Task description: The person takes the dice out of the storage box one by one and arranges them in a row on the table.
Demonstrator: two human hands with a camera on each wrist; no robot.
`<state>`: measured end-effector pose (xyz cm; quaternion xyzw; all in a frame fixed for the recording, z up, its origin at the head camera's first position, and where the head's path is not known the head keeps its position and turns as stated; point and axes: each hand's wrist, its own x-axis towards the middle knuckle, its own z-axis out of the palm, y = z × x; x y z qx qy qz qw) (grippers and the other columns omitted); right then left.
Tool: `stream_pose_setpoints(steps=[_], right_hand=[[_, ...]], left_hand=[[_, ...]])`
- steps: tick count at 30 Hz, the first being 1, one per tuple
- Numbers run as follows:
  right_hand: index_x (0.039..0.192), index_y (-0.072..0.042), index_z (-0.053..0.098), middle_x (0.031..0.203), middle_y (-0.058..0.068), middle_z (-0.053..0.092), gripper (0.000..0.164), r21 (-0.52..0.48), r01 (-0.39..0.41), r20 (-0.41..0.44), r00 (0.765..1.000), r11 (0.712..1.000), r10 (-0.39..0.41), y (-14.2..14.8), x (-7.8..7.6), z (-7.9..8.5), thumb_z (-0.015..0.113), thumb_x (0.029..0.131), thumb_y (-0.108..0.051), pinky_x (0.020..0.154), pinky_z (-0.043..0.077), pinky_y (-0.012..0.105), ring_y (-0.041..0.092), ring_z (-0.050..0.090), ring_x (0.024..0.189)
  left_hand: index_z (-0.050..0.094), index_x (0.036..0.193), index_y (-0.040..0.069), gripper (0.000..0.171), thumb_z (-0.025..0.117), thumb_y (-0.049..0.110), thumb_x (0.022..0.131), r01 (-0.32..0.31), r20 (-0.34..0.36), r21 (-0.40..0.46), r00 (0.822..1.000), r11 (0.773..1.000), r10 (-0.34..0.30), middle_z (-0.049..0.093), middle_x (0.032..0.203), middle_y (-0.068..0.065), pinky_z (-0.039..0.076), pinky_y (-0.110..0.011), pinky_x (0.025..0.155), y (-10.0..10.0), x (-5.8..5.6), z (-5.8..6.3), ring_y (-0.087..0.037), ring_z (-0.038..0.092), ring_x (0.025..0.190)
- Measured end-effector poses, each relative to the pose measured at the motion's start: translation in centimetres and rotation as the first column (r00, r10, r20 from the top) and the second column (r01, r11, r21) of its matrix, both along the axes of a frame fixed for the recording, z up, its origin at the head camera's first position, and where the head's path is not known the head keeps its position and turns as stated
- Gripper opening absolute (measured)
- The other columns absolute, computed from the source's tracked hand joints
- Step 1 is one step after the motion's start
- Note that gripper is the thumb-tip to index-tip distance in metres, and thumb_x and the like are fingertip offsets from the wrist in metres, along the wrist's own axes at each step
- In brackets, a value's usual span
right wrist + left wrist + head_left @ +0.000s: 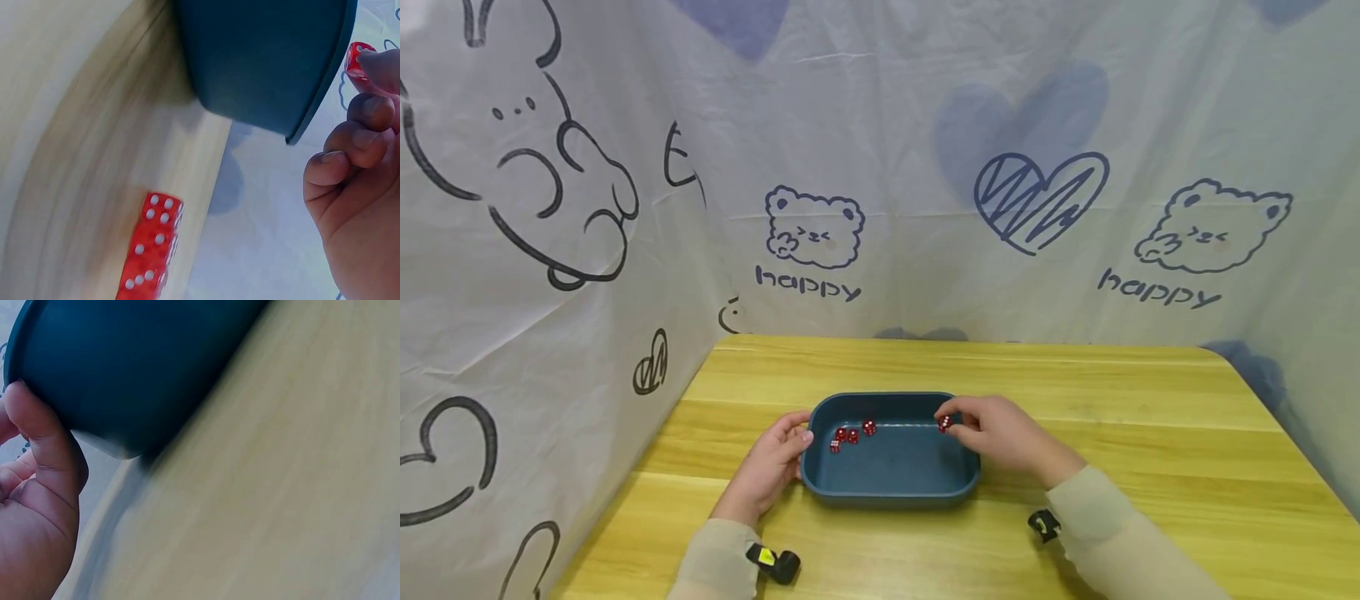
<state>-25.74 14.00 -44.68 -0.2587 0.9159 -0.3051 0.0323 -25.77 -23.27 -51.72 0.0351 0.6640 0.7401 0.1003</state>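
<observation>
A dark teal rectangular tray stands on the table. Several red dice with white dots, one of them a die, lie in its left part. My left hand holds the tray's left end, thumb at the rim; the left wrist view shows that thumb against the outer wall. Over the tray's right end, my right hand pinches a red die between thumb and fingertips. In the right wrist view this die shows beside the rim, while the other fingers are curled.
A row of red dice lies on the table outside the tray, seen only in the right wrist view and cut off below. The wooden table meets a white curtain with printed drawings behind and at the sides.
</observation>
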Motion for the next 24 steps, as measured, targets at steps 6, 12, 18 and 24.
stream_pose_setpoints(steps=[6,12,18,24], right_hand=[[0.122,-0.023,0.071,0.062,-0.006,0.049,0.023,0.011,0.029,-0.028,0.999,1.000,-0.029,1.6,-0.2,-0.5,0.064,0.101,-0.021,0.051,0.037,0.026,0.009,0.040,0.053],[0.124,-0.022,0.070,0.061,-0.006,0.049,0.024,0.012,0.073,-0.037,0.997,0.997,-0.073,3.3,0.0,-0.9,0.065,0.100,-0.022,0.051,0.039,0.027,0.010,0.046,0.053],[0.125,-0.022,0.069,0.061,-0.006,0.053,0.026,-0.004,0.110,-0.032,0.993,0.994,-0.110,5.3,0.1,-1.4,0.067,0.099,-0.021,0.051,0.043,0.028,0.010,0.051,0.052],[0.124,-0.017,0.070,0.061,-0.006,0.048,0.026,0.008,0.159,-0.046,0.986,0.987,-0.158,7.0,0.3,-2.1,0.068,0.097,-0.018,0.049,0.038,0.027,0.010,0.043,0.051]], left_hand=[[0.040,0.145,-0.005,0.044,0.053,0.005,0.105,0.011,-0.005,0.020,1.000,1.000,-0.011,0.056,0.100,-0.011,0.046,-0.021,0.054,0.0,-0.1,0.0,-0.012,0.054,0.065],[0.040,0.146,-0.005,0.043,0.052,0.005,0.105,0.014,-0.018,0.005,1.000,1.000,-0.014,0.057,0.101,-0.011,0.047,-0.021,0.054,0.1,-0.1,0.1,-0.013,0.053,0.066],[0.040,0.146,-0.004,0.043,0.051,0.006,0.106,0.011,-0.021,-0.013,1.000,1.000,-0.011,0.057,0.103,-0.013,0.048,-0.021,0.055,0.1,0.0,0.1,-0.014,0.054,0.066],[0.038,0.147,-0.004,0.045,0.052,0.008,0.105,0.023,-0.032,-0.020,0.999,1.000,-0.024,0.057,0.104,-0.013,0.048,-0.021,0.056,0.0,0.0,0.1,-0.013,0.054,0.066]])
